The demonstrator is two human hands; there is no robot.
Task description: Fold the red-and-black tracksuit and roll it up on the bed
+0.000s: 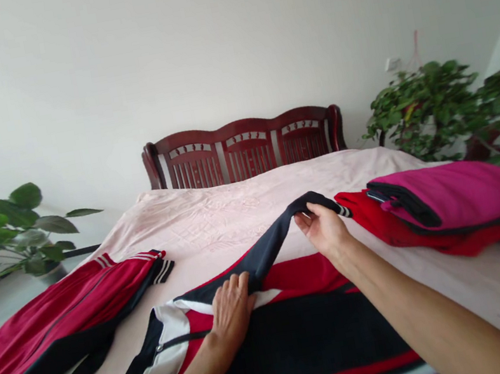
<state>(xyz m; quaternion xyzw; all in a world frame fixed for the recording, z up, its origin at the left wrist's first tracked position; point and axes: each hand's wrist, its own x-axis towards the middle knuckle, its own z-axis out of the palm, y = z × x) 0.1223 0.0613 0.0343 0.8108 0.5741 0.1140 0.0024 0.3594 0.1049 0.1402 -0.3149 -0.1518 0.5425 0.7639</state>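
A track jacket (315,336) in navy, red and white lies across the bed in front of me, its white collar toward the left. My right hand (322,226) grips its navy sleeve (272,244) near the striped cuff and holds that part raised off the bed. At the shoulder end of the same sleeve, my left hand (233,306) rests on the fabric with its fingers bent over it; whether it pinches the cloth is hard to make out.
Left of the jacket lies another red and navy garment (60,317) with striped cuffs. A stack of folded clothes, magenta (468,190) over red (383,228), sits at the right. Beyond the pink bedsheet (207,220) stands a dark wooden headboard (248,148). Potted plants (20,230) flank the bed.
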